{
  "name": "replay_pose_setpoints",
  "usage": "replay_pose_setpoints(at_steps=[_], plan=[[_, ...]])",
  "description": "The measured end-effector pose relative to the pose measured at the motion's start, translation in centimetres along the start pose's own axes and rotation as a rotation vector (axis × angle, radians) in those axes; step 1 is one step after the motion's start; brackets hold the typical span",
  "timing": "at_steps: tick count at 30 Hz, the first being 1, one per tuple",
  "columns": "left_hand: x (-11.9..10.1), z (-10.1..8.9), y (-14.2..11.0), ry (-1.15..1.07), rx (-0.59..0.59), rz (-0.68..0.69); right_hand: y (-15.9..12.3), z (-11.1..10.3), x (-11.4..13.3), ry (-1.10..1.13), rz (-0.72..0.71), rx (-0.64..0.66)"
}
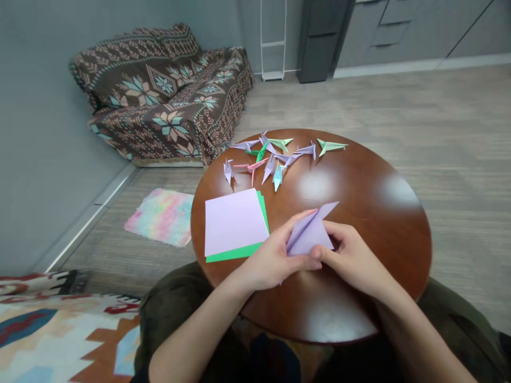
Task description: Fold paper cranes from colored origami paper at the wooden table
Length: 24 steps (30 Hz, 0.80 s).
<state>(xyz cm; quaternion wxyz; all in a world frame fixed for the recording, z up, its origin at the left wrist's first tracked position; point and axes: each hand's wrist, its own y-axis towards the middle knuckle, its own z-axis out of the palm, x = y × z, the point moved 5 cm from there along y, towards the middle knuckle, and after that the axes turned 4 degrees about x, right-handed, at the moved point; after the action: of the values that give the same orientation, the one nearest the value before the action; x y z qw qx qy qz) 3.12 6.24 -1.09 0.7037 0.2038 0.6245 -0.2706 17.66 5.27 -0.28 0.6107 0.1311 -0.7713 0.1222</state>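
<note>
My left hand (pixel 275 258) and my right hand (pixel 343 255) both pinch a folded lilac paper shape (pixel 309 231) just above the near part of a round polished wooden table (pixel 359 213). One pointed flap of the paper sticks up and to the right. To the left of my left hand lies a stack of square origami paper (pixel 233 222), lilac on top with green showing beneath. Several folded paper cranes (pixel 263 159) in lilac, green, pink and blue lie together at the table's far side.
A brown patterned throw covers a sofa (pixel 159 96) at the back left. A pastel fluffy mat (pixel 162 217) lies on the wood-look floor left of the table. A patterned rug (pixel 51 330) lies at the lower left. Grey cabinets (pixel 383 32) stand along the far wall.
</note>
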Motion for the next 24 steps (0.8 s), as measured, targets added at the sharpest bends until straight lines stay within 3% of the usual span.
replay_pose_setpoints(at_steps=[4,9,13,18,24], plan=[[-0.1,0.1,0.0,-0.030,-0.035,-0.002,-0.2,-0.1,0.1,-0.051,0.011,-0.034],[0.1,-2.5,-0.3,0.087,-0.355,-0.052,-1.1,-1.2,0.2,-0.057,0.055,-0.033],[-1.1,-5.1,-0.6,0.172,-0.496,0.015,-1.7,-3.9,-0.4,-0.082,0.074,-0.147],[-2.0,-5.9,-0.4,0.206,-0.366,0.028,-1.5,-5.9,-1.6,-0.109,0.075,-0.232],[-1.5,-5.6,-0.5,0.227,-0.166,0.007,-1.6,-6.7,-1.6,-0.084,-0.047,-0.277]])
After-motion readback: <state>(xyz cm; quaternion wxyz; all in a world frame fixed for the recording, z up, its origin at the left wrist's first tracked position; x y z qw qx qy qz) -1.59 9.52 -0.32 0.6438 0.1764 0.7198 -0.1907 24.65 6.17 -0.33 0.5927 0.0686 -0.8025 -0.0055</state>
